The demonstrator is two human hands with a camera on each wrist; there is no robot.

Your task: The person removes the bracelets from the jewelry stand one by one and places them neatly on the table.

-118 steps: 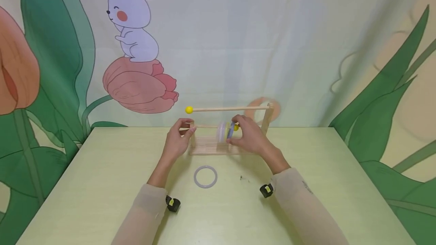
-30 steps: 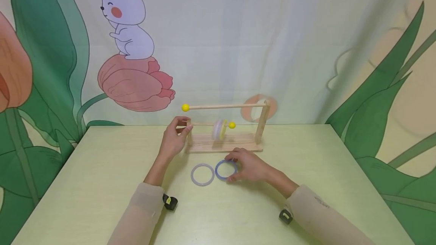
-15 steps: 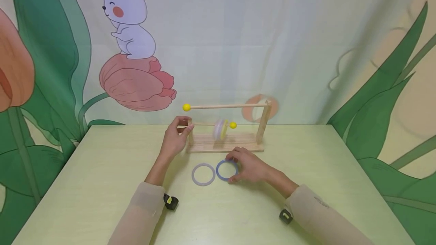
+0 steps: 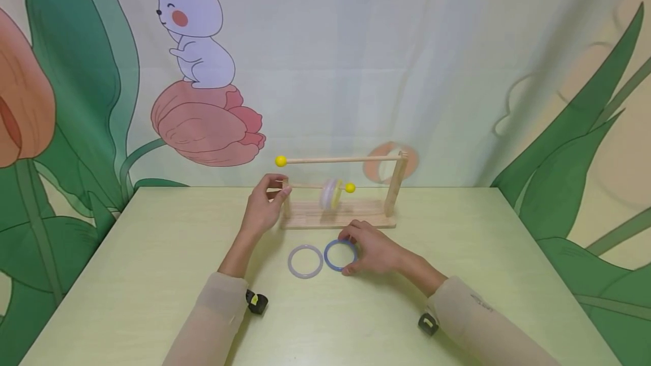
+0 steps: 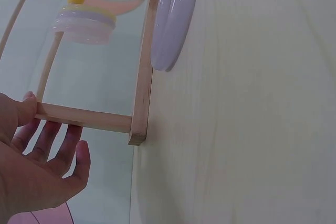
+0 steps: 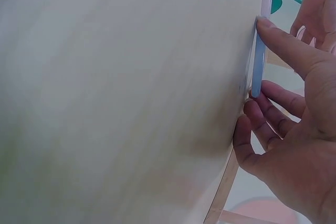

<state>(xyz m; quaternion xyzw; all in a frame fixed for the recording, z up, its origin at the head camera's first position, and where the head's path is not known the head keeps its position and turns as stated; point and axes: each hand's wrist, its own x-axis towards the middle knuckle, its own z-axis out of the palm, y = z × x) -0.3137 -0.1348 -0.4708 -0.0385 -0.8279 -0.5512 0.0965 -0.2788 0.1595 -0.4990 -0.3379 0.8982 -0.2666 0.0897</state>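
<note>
A wooden rack (image 4: 338, 220) with two horizontal rods stands on the table. My left hand (image 4: 263, 205) grips the top of its short left post (image 5: 84, 116), thumb on one side and fingers on the other. Pale lilac and yellow rings (image 4: 330, 194) hang on the lower rod, behind its yellow ball end (image 4: 350, 187). My right hand (image 4: 373, 248) spans a blue ring (image 4: 333, 266) lying flat on the table, with thumb and fingers on opposite edges. In the right wrist view the blue ring (image 6: 258, 66) shows edge-on between thumb and fingertips. Beside it lies a lilac ring (image 4: 290, 270).
The upper rod (image 4: 335, 160) has a yellow ball (image 4: 281, 161) at its free left end and joins the tall right post (image 4: 395, 188). Behind the table (image 4: 458, 242) hangs a printed curtain (image 4: 305, 72) with a rabbit and flowers.
Since the earliest frame, my right hand has brought the blue ring from the lower rod down to the table beside the lilac ring. My left hand keeps its grip on the post.
</note>
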